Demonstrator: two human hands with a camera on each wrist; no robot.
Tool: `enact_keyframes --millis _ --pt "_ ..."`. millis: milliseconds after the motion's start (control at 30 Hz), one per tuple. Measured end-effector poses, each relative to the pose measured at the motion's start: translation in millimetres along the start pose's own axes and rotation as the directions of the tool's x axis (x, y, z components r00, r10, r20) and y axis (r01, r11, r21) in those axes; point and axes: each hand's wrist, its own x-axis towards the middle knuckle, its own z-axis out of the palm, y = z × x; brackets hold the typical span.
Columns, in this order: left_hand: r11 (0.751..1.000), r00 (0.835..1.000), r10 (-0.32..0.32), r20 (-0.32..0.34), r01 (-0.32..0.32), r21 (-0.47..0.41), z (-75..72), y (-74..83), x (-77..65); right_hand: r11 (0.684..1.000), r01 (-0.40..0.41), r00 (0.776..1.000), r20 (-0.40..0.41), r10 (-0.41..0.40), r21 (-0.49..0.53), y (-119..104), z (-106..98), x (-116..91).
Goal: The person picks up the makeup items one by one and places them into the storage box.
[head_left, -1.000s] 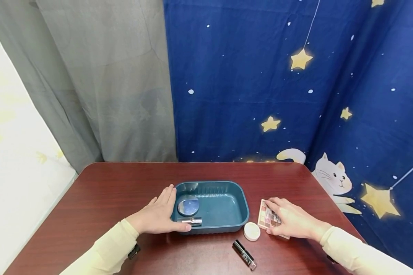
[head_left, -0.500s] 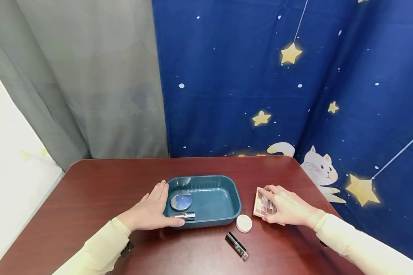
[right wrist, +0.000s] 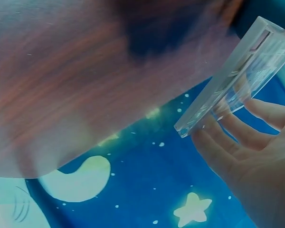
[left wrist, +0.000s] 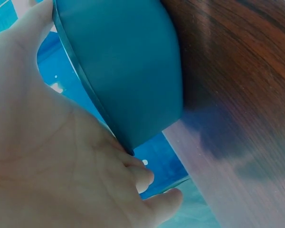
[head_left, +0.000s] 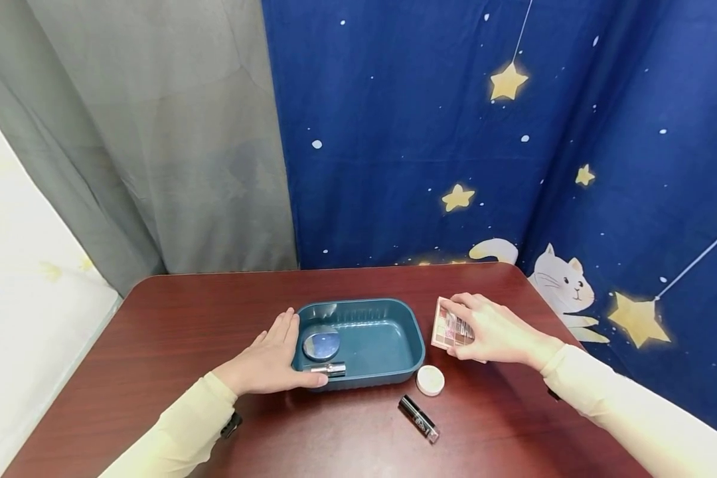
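Observation:
A teal plastic basin [head_left: 373, 380] stands on the table. My left hand [head_left: 267, 358] rests on its left end, long fingers straight along the rim and thumb by the near edge. In the left wrist view, that hand [left wrist: 61, 142] lies over the rim beside the outer wall. Inside the basin are a round compact [head_left: 321, 344] and a shiny lipstick tube [head_left: 330, 369]. Just right of the basin, my right hand [head_left: 496, 328] grips an eyeshadow palette [head_left: 445, 330] with a clear lid. The right wrist view shows this palette [right wrist: 228, 78] tilted, held between fingers and thumb above the table.
A round white-lidded jar [head_left: 430, 380] sits at the basin's near right corner. Nearer me lies a black lipstick tube [head_left: 418, 418]. The dark red table [head_left: 215, 299] ends at a grey curtain [head_left: 215, 166] and a blue star curtain [head_left: 394, 133].
My right hand has raised the palette and brought it closer to the basin's right side. The left hand stays on the basin. The head view has shifted a little.

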Motion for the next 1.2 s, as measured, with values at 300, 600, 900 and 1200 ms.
enact_keyframes --millis 300,600,900,1200 --pt "1.000 1.000 -0.001 -0.001 0.001 0.012 1.3 -0.4 2.8 0.999 0.031 0.999 -0.036 -0.031 0.016 -4 -9 15" --pt "1.000 1.000 -0.006 0.003 0.006 0.021 -0.6 0.9 1.3 0.999 0.036 0.999 -0.021 -0.036 0.033 -17 -14 33" --pt "1.000 1.000 -0.001 0.011 0.001 0.015 -2.1 1.9 -1.0 0.994 0.082 0.997 -0.010 -0.081 0.070 -37 -15 53" --pt "1.000 1.000 -0.008 0.020 0.008 0.012 -3.0 1.6 0.0 0.986 0.149 0.988 0.022 -0.151 0.069 -59 -11 73"
